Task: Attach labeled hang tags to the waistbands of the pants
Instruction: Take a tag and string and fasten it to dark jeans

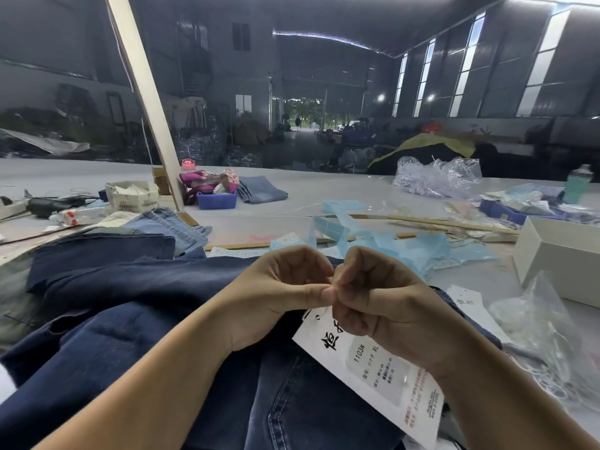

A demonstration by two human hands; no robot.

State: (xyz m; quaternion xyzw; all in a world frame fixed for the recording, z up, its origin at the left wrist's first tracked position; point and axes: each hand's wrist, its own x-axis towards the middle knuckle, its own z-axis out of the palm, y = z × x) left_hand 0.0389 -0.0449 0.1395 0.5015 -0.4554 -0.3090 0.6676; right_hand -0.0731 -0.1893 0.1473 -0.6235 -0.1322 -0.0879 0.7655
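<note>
Both hands (331, 293) pinch together above hang tag (370, 368), jeans (146, 319)

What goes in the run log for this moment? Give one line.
step: fastening tag | left hand: fingertips pinched | right hand: fingertips pinched, meeting left | hang tag: on dark jeans | string: unclear

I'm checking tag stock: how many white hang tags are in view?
2. One hang tag lies on the dark jeans under the right hand, close to the left hand. A second tag lies right of it on the table. Others may be hidden in the clutter.
</note>
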